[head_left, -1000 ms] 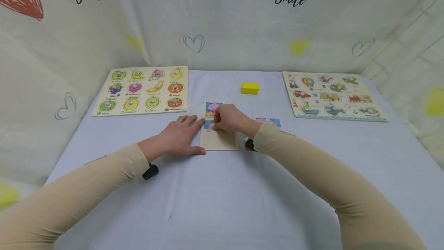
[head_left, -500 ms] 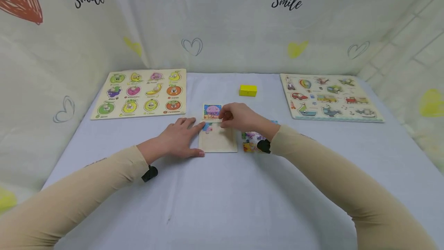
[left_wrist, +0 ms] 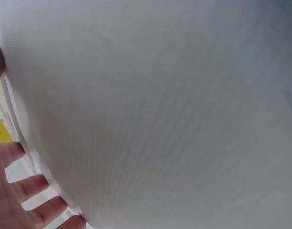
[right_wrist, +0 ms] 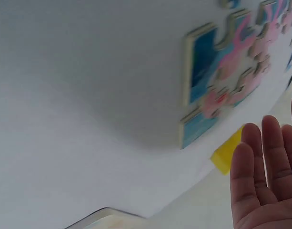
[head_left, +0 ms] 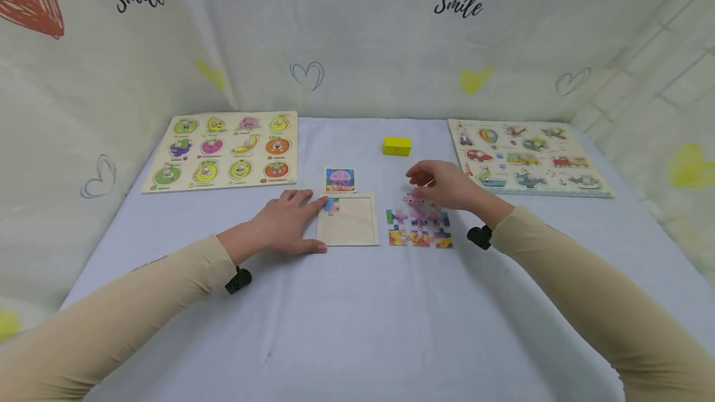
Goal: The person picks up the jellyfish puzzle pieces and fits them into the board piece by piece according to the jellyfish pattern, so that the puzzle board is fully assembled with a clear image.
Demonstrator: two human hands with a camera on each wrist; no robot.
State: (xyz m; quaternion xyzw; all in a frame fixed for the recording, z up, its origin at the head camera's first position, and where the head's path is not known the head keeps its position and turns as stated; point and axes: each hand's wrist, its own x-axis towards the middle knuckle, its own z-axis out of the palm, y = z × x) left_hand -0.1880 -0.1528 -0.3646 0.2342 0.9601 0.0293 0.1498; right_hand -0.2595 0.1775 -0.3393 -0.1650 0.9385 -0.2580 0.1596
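With fingers spread, my left hand rests on the table, index finger and thumb at the left edge of a shallow wooden puzzle tray. One blue and pink jigsaw piece lies in the tray's upper left corner. Just above the tray is a small picture card of a pink octopus-like figure. To the right, several loose jigsaw pieces are laid out in rows. My right hand hovers over their back row, hiding part of it; in the right wrist view its fingers extend, holding nothing.
A yellow block sits behind the puzzle pieces. At the back left lies a fruit puzzle board, and at the back right a vehicle puzzle board. A printed cloth hangs behind the table.
My right hand has left the tray and moved right, over the loose pieces. The piece in the tray's corner now shows uncovered. The left hand stays at the tray's edge.
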